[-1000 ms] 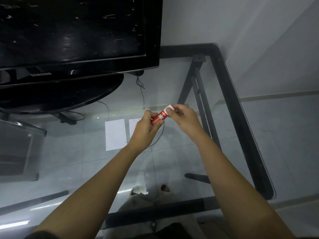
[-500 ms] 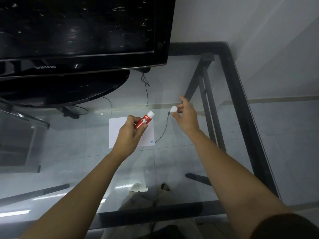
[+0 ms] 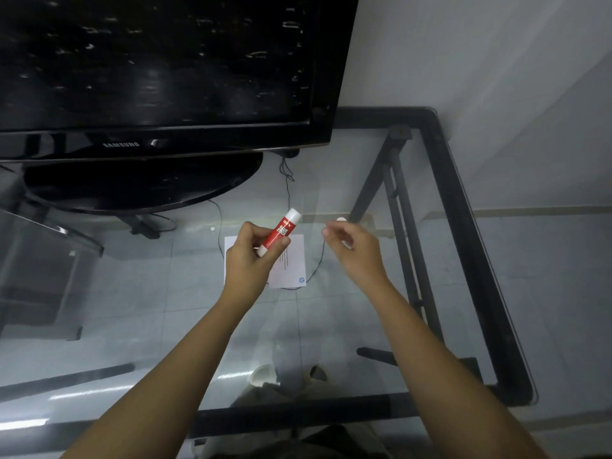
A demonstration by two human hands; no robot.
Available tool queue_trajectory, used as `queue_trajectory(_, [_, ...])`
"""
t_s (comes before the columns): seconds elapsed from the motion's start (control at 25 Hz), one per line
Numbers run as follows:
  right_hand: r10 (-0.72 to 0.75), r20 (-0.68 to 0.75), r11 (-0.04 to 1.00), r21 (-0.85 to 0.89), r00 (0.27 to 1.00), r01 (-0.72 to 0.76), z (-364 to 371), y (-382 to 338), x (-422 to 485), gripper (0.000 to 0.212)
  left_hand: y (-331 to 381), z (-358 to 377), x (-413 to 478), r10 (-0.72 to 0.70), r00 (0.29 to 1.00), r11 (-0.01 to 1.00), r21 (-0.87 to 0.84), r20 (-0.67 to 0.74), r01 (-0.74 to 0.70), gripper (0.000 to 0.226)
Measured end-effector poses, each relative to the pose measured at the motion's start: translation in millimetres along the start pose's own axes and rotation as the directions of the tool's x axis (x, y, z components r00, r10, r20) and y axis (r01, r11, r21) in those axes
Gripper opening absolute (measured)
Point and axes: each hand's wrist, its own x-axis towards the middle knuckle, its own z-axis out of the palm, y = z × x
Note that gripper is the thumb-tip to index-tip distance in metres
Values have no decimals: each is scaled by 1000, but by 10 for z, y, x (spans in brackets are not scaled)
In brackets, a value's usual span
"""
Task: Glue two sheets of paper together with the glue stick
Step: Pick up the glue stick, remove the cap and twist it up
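Observation:
My left hand (image 3: 250, 263) is shut on a red glue stick (image 3: 280, 232) with a white uncapped tip pointing up and away from me. Below it, white paper (image 3: 293, 265) lies flat on the glass table (image 3: 460, 226); the hand covers its middle, so I cannot tell two sheets apart. My right hand (image 3: 356, 248) hovers to the right of the paper, fingers loosely curled and blurred. The small white cap (image 3: 341, 219) peeks out at the far side of those fingers; whether they hold it is unclear.
A large black television (image 3: 165, 61) on an oval base (image 3: 139, 183) fills the back left of the table. A thin black cable (image 3: 318, 260) runs past the paper's right edge. The table's black frame and the wall bound the right side.
My right hand has pulled the cap off the glue stick and carried it to the right. The left hand has kept the stick and now holds it over the paper.

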Motion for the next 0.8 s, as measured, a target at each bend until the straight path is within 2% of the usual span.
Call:
queue_trajectory(0.12, [61, 101, 975, 206, 993, -80, 74, -279, -206, 29, 122, -14, -62, 26, 1000, 996, -81, -7, -26, 19])
queue_trajectory(0.24, [30, 134, 931, 357, 990, -77, 78, -468, -249, 20, 170, -44, -113, 56, 998, 991, -123, 19, -53, 19])
queue_trajectory(0.32, [2, 153, 916, 396, 988, -63, 79, -543, -271, 13, 199, -58, -153, 90, 995, 987, -135, 43, -83, 20])
queue_trajectory(0.44, [22, 133, 902, 425, 991, -78, 81, -576, -297, 16, 210, -63, -202, 165, 983, 981, -120, 77, -155, 21])
queue_trajectory(0.52, [59, 107, 889, 447, 992, -101, 77, -559, -305, 19, 164, -64, -220, 83, 985, 985, -162, 152, -58, 30])
queue_trajectory(0.56, [70, 99, 887, 450, 993, -107, 76, -553, -311, 22, 160, -75, -228, -38, 976, 956, -275, 217, 98, 33])
queue_trajectory(0.64, [65, 88, 891, 444, 994, -98, 75, -557, -330, 23, 141, -96, -232, -237, 910, 769, -507, 341, 390, 33])
queue_trajectory(0.68, [56, 83, 891, 445, 995, -87, 80, -572, -342, 23, 130, -117, -230, -263, 892, 693, -571, 368, 440, 31])
queue_trajectory(0.72, [49, 77, 891, 447, 996, -78, 85, -592, -350, 23, 138, -132, -227, -264, 890, 663, -600, 371, 447, 28])
queue_trajectory(0.8, [47, 54, 886, 459, 997, -67, 94, -642, -361, 25, 154, -141, -256, -206, 919, 674, -633, 335, 382, 20])
